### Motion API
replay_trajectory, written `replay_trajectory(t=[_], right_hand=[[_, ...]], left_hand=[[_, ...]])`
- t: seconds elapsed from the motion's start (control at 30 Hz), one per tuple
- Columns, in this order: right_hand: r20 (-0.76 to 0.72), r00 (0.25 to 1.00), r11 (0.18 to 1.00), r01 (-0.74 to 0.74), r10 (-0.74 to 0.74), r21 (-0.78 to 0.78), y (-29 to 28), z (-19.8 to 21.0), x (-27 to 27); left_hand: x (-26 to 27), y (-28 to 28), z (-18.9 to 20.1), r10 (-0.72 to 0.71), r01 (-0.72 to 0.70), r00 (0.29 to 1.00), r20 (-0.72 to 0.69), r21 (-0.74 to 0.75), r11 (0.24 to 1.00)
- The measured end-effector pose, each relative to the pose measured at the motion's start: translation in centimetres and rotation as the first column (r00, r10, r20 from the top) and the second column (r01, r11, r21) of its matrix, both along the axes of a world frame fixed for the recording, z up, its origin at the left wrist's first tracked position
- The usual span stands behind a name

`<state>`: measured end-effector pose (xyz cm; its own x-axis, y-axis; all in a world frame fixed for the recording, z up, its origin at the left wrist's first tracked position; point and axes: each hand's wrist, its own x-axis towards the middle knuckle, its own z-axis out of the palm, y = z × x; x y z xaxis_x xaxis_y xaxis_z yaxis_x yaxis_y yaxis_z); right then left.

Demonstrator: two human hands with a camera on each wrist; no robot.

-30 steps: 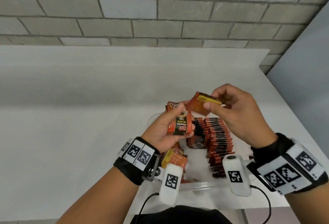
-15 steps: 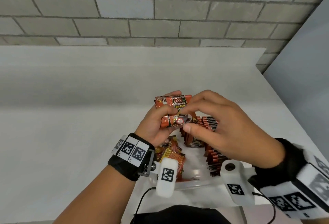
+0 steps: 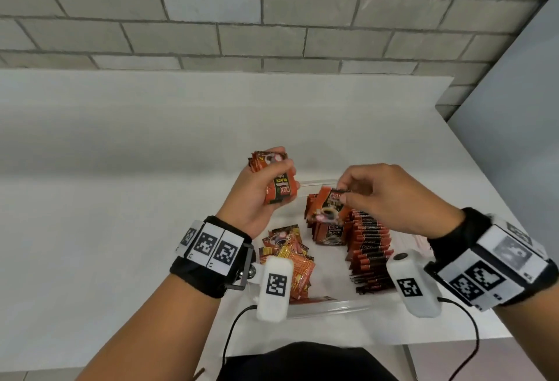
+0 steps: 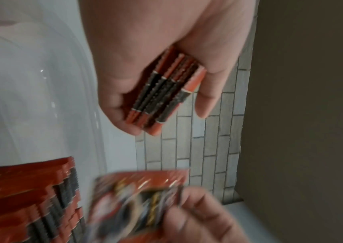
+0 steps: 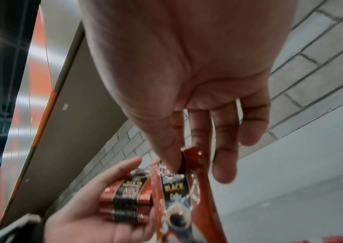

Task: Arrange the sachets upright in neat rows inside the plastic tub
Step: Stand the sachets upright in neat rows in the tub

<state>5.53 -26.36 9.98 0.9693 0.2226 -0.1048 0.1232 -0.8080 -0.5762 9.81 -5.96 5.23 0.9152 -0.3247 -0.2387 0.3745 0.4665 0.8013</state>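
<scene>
My left hand [image 3: 266, 181] grips a small stack of red and black coffee sachets [image 3: 276, 182] above the tub's far left side; their edges show between the fingers as the stack [image 4: 164, 92] in the left wrist view. My right hand [image 3: 348, 193] pinches a single sachet [image 3: 328, 206] by its top edge over the upright rows [image 3: 367, 244] in the clear plastic tub [image 3: 326, 308]. The same single sachet [image 5: 179, 194] hangs from thumb and fingers in the right wrist view. A loose pile of sachets [image 3: 290, 256] lies in the tub's left part.
The tub sits near the front edge of a white table [image 3: 121, 199]. A grey brick wall [image 3: 272, 11] stands behind it and a grey panel [image 3: 520, 138] to the right. Wrist camera cables [image 3: 230, 338] hang at the table's front edge.
The hands have come apart. My right hand took one sachet from the left hand's stack and carried it down right over the rows; the left hand stays raised with the stack.
</scene>
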Motion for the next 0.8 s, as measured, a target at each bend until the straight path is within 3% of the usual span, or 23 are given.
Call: replay_trajectory(t=[0.17, 0.43, 0.8], right_hand=[[-0.17, 0.976, 0.938, -0.182, 0.137, -0.294, 0.9, -2.0, 0.4], [-0.236, 0.959, 0.809, -0.261, 0.156, -0.526, 1.7, -4.0, 1.7], [-0.27, 0.947, 0.704, -0.31, 0.173, -0.639, 2.2, -4.8, 2.0]], left_hand=[[0.6, 0.9, 0.3, 0.045, -0.045, 0.999, 0.001, 0.006, 0.999], [0.3, 1.2, 0.2, 0.028, -0.028, 0.999, -0.023, 0.005, 1.0], [0.3, 0.9, 0.0, 0.008, -0.008, 1.0, -0.017, 0.015, 1.0]])
